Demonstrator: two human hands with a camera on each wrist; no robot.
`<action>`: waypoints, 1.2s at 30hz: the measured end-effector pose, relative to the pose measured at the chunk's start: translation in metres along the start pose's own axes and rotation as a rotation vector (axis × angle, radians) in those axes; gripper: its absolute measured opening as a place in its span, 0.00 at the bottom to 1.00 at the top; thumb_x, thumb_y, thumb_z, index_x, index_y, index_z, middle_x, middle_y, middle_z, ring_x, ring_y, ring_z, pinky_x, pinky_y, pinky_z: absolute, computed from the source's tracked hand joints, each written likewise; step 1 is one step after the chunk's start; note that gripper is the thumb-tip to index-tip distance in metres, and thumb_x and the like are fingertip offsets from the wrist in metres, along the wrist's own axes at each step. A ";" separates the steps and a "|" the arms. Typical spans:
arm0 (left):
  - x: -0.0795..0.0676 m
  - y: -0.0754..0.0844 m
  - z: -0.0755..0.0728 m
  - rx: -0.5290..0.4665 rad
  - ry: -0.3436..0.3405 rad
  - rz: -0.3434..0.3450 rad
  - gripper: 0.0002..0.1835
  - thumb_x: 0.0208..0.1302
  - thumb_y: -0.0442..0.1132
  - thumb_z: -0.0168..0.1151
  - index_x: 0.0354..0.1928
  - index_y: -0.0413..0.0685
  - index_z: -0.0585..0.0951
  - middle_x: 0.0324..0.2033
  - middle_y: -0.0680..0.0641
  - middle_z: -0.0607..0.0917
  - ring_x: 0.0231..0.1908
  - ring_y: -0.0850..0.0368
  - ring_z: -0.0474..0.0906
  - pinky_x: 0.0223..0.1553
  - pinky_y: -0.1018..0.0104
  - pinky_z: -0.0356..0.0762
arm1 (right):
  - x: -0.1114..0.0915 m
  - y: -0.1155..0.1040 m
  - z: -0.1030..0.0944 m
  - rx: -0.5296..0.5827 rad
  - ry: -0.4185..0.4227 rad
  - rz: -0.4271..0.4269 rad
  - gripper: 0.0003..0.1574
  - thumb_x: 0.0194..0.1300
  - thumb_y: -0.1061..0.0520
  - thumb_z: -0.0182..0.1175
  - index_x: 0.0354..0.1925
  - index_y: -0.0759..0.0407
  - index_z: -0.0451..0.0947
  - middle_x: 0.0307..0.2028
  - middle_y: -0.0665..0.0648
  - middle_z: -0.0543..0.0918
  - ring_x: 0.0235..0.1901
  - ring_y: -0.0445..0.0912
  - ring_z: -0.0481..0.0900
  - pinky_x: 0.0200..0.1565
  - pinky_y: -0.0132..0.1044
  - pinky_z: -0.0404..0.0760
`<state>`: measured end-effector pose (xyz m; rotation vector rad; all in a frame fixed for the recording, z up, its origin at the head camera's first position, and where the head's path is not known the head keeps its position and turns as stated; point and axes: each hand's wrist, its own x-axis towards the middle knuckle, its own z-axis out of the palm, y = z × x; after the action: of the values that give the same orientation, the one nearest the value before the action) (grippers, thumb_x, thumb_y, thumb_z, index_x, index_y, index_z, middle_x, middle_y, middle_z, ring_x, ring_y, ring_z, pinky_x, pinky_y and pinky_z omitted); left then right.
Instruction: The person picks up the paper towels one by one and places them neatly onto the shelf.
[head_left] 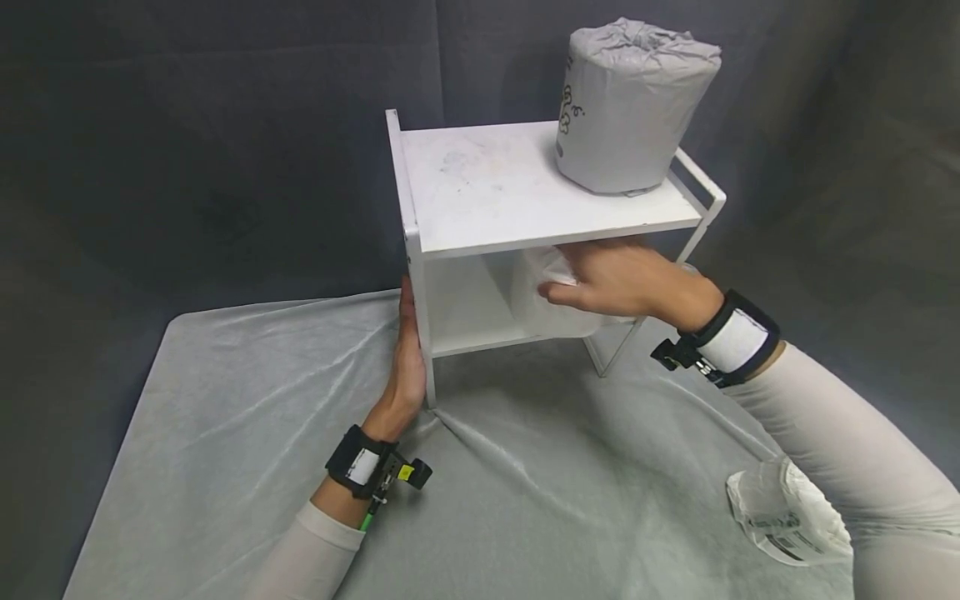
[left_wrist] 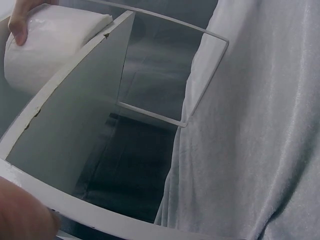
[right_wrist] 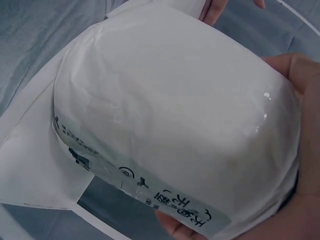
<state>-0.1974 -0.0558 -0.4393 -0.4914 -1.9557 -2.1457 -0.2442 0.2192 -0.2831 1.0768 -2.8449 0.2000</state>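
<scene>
The right hand (head_left: 618,279) grips a white plastic-wrapped cylindrical roll (right_wrist: 175,110) in a white two-tier rack (head_left: 483,196); the straight-fingered left hand (head_left: 406,362) touches the rack's nine-o'clock side.

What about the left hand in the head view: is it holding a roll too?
No, the left hand rests against the side of the white rack, while the right hand grips a wrapped roll.

No wording reads with certainty: the held roll (right_wrist: 175,100) bears dark characters (right_wrist: 184,202), the upright roll (head_left: 637,117) black doodles (head_left: 567,112), and the lower-right packet (head_left: 780,496) small, unreadable print (head_left: 787,546).
</scene>
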 end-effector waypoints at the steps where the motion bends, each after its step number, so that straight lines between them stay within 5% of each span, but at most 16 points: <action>1: 0.000 0.000 0.000 0.003 -0.001 0.000 0.34 0.85 0.58 0.13 0.87 0.60 0.35 0.85 0.59 0.39 0.83 0.62 0.35 0.81 0.51 0.32 | 0.001 -0.001 0.000 -0.001 0.005 -0.001 0.55 0.70 0.36 0.63 0.81 0.64 0.57 0.64 0.64 0.72 0.43 0.51 0.77 0.41 0.49 0.79; 10: 0.001 -0.002 -0.001 0.005 -0.002 0.010 0.37 0.83 0.63 0.14 0.87 0.59 0.35 0.85 0.59 0.39 0.83 0.62 0.34 0.81 0.50 0.32 | 0.010 -0.012 0.004 0.003 0.049 -0.041 0.60 0.69 0.33 0.62 0.84 0.61 0.52 0.82 0.66 0.52 0.73 0.55 0.62 0.69 0.53 0.69; 25: 0.001 0.000 0.000 -0.010 -0.005 0.004 0.33 0.84 0.58 0.12 0.87 0.63 0.35 0.83 0.64 0.46 0.82 0.58 0.43 0.79 0.48 0.38 | 0.039 -0.039 0.014 -0.030 0.101 -0.110 0.59 0.68 0.33 0.62 0.84 0.57 0.53 0.82 0.66 0.54 0.78 0.55 0.54 0.79 0.50 0.51; 30: 0.001 -0.001 0.000 -0.003 -0.002 -0.008 0.35 0.84 0.61 0.13 0.87 0.62 0.35 0.84 0.63 0.44 0.82 0.62 0.41 0.80 0.48 0.37 | 0.050 -0.045 0.016 0.003 0.041 -0.090 0.58 0.70 0.32 0.60 0.86 0.49 0.49 0.84 0.61 0.49 0.80 0.52 0.45 0.81 0.47 0.37; 36: 0.001 0.000 0.001 -0.009 -0.001 -0.004 0.36 0.84 0.61 0.13 0.86 0.58 0.34 0.84 0.61 0.41 0.82 0.61 0.39 0.80 0.48 0.35 | 0.061 -0.052 0.016 0.015 -0.047 -0.068 0.57 0.72 0.32 0.57 0.87 0.43 0.44 0.85 0.57 0.44 0.81 0.48 0.42 0.81 0.49 0.38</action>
<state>-0.1986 -0.0551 -0.4386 -0.4907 -1.9507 -2.1577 -0.2558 0.1382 -0.2859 1.1944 -2.8470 0.1928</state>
